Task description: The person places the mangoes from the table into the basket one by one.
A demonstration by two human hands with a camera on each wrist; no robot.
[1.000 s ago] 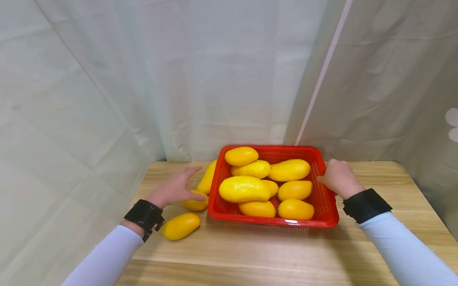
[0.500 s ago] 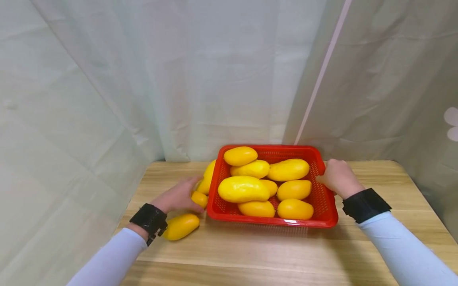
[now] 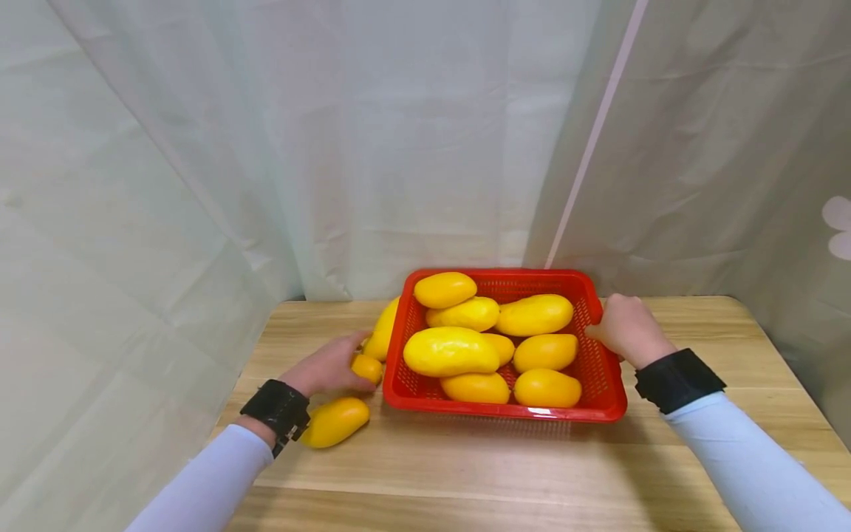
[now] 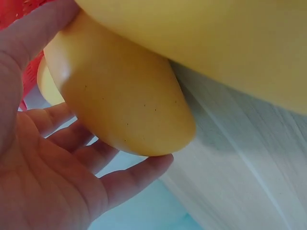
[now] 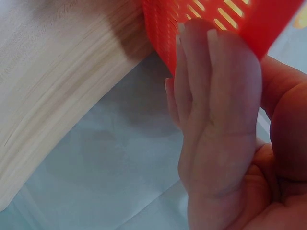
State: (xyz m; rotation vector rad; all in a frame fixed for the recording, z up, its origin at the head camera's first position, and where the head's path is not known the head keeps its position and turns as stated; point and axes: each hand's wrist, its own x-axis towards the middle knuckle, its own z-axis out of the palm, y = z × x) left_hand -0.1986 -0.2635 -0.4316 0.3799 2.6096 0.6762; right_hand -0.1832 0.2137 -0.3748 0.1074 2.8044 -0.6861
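My left hand (image 3: 329, 367) grips a small yellow mango (image 3: 367, 369) on the table, left of a red plastic basket (image 3: 505, 410). In the left wrist view the thumb and fingers lie around that mango, which touches a larger yellow fruit (image 4: 230, 43). Another mango (image 3: 337, 423) lies just below the left hand, beside the wrist. My right hand (image 3: 628, 332) holds the basket's right side. The right wrist view has its fingers (image 5: 230, 81) against the outer wall and the thumb across the rim. Several mangoes (image 3: 452, 352) fill the basket, some stacked on others.
The wooden table (image 3: 465, 480) runs under everything, with bare wood in front of the basket and at its right. A pale curtain (image 3: 425, 148) hangs close behind the basket and along both sides.
My left hand has come down and right, and its spread fingers have closed around the small mango. The right hand keeps its hold on the basket, which stays about where it was.
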